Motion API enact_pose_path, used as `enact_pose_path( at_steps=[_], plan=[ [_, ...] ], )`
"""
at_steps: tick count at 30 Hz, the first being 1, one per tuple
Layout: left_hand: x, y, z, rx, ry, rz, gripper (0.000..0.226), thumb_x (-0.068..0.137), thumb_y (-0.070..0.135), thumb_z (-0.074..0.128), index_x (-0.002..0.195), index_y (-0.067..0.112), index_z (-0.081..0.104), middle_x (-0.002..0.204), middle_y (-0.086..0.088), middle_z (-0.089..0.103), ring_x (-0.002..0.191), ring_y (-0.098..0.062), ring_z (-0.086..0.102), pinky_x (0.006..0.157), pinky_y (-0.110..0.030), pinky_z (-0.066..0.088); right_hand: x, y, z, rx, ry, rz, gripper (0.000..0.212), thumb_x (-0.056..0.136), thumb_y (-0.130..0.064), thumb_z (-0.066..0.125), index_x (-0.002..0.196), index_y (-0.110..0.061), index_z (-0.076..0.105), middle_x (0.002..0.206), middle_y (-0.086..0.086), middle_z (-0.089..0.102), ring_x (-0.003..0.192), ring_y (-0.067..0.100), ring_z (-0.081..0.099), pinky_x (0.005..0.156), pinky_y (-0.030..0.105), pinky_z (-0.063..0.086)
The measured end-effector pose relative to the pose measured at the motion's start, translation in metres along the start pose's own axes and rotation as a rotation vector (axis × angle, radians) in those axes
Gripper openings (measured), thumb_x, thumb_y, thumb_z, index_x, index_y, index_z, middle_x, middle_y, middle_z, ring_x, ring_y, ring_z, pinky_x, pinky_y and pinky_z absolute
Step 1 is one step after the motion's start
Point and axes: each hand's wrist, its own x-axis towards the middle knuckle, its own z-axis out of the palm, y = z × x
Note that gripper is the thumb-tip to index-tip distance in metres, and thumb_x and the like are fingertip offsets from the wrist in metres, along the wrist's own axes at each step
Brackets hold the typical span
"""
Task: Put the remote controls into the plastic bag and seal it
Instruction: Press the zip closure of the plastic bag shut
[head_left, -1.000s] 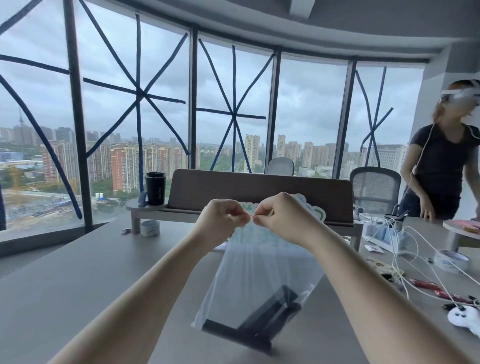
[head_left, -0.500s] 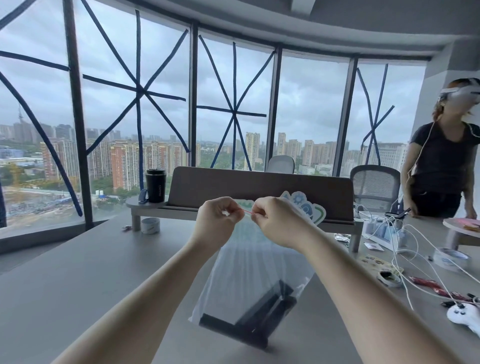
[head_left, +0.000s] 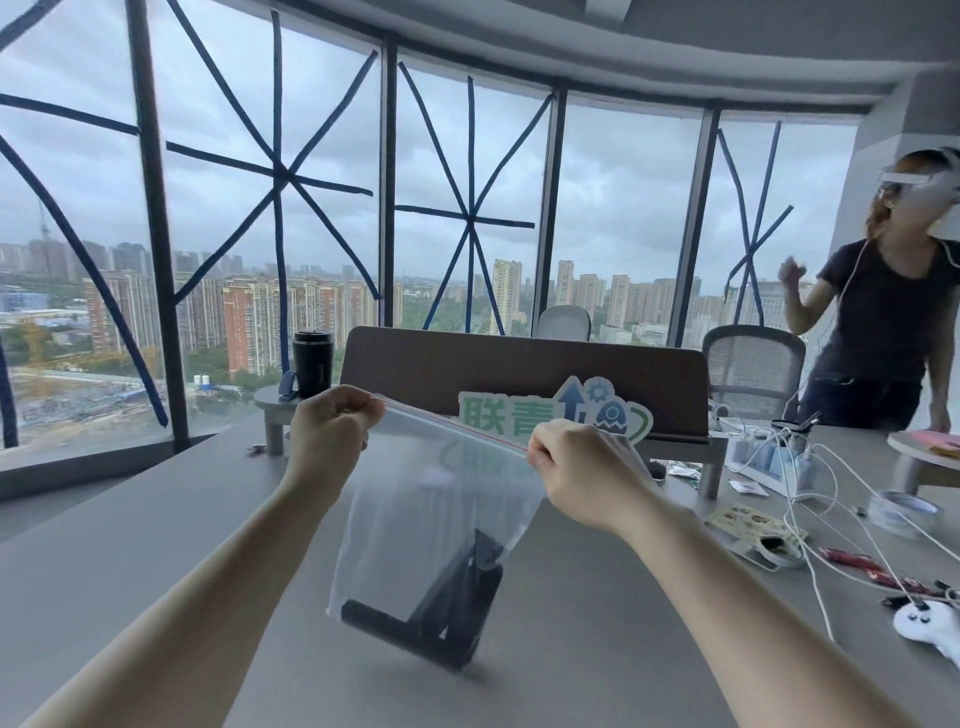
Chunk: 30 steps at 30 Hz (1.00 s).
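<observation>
— Grey tabletop (head_left: 130, 561) under a curved wall of taped windows (head_left: 467, 208); what's being held over it?

— A clear plastic bag (head_left: 441, 514), hanging upright above the near middle of the tabletop. The left hand (head_left: 332, 436) pinches the top left corner of its mouth, the right hand (head_left: 582, 467) pinches the top edge further right, and the red seal line runs stretched between them.

— How are the fingers set?

— Both hands are curled into closed pinches on the bag's top edge. Whether the strip between them is fully pressed together, I cannot tell.

— And the remote controls?

— The remote controls (head_left: 447, 603), dark and long, lie inside at the bottom of the bag, leaning across one another. How many there are is not clear.

— Anything else around?

— A black cup (head_left: 312, 364) far left on a small stand, a green and white sign (head_left: 550, 415) behind the bag, white cables (head_left: 810, 499) and a white controller (head_left: 930, 623) on the right, and a person in a dark shirt (head_left: 883, 322) standing far right.
</observation>
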Motion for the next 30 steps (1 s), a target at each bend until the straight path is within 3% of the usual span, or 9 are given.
enact_pose_path(
  at_steps=[3, 8, 11, 16, 23, 26, 30],
  plan=[
    [0.005, -0.002, -0.010, -0.010, -0.005, 0.002, 0.024, 0.077, 0.007, 0.067, 0.056, 0.018, 0.065, 0.040, 0.008, 0.045, 0.043, -0.017, 0.038, 0.050, -0.023, 0.030, 0.002, -0.007, -0.006, -0.023, 0.027, -0.034, 0.022, 0.098, -0.031, 0.042, 0.081, -0.021, 0.052, 0.095, -0.002, 0.066, 0.086, 0.023, 0.061, 0.078, 0.035, 0.046],
    [0.019, -0.011, -0.024, -0.008, 0.050, -0.013, 0.025, 0.079, 0.003, 0.064, 0.058, 0.017, 0.063, 0.045, 0.000, 0.049, 0.038, -0.010, 0.044, 0.049, -0.025, 0.034, 0.024, -0.021, -0.005, -0.009, 0.039, -0.041, 0.031, 0.100, -0.038, 0.045, 0.076, -0.019, 0.049, 0.084, -0.002, 0.057, 0.077, 0.023, 0.055, 0.076, 0.036, 0.046],
    [0.038, -0.026, -0.037, 0.017, 0.069, -0.049, 0.026, 0.081, 0.002, 0.061, 0.061, 0.019, 0.062, 0.042, 0.005, 0.052, 0.037, -0.007, 0.049, 0.046, -0.023, 0.035, 0.056, -0.029, 0.016, 0.010, 0.077, -0.043, 0.032, 0.099, -0.041, 0.047, 0.078, -0.017, 0.052, 0.087, 0.004, 0.066, 0.081, 0.029, 0.062, 0.072, 0.036, 0.048],
    [0.103, -0.064, -0.060, 0.017, 0.086, -0.144, 0.009, 0.087, 0.007, 0.058, 0.083, 0.013, 0.064, 0.070, -0.002, 0.063, 0.054, -0.010, 0.066, 0.053, -0.025, 0.049, 0.145, -0.045, 0.077, 0.118, 0.137, 0.006, 0.034, 0.095, -0.042, 0.054, 0.075, -0.015, 0.055, 0.068, 0.004, 0.065, 0.069, 0.033, 0.061, 0.063, 0.036, 0.050],
    [0.203, -0.113, -0.103, -0.061, 0.158, -0.128, 0.016, 0.089, 0.002, 0.055, 0.078, 0.012, 0.062, 0.077, -0.005, 0.065, 0.073, -0.021, 0.066, 0.071, -0.035, 0.057, 0.240, -0.083, 0.150, 0.313, 0.222, -0.019, 0.030, 0.091, -0.039, 0.060, 0.073, -0.015, 0.057, 0.060, 0.001, 0.063, 0.062, 0.029, 0.061, 0.060, 0.037, 0.054],
    [0.210, -0.144, -0.125, -0.038, 0.165, -0.156, 0.016, 0.087, 0.002, 0.058, 0.075, 0.011, 0.063, 0.077, -0.008, 0.065, 0.076, -0.023, 0.066, 0.074, -0.033, 0.057, 0.237, -0.095, 0.185, 0.367, 0.164, -0.040, 0.027, 0.090, -0.035, 0.063, 0.074, -0.013, 0.060, 0.061, 0.003, 0.064, 0.062, 0.030, 0.059, 0.058, 0.035, 0.049],
    [0.182, -0.198, -0.154, -0.041, 0.230, -0.255, 0.013, 0.084, 0.002, 0.062, 0.073, 0.009, 0.064, 0.075, -0.013, 0.062, 0.071, -0.022, 0.063, 0.066, -0.019, 0.059, 0.208, -0.112, 0.236, 0.437, 0.003, -0.030, 0.025, 0.087, -0.032, 0.068, 0.075, -0.011, 0.066, 0.065, 0.003, 0.067, 0.064, 0.026, 0.058, 0.060, 0.035, 0.047]
  ],
)
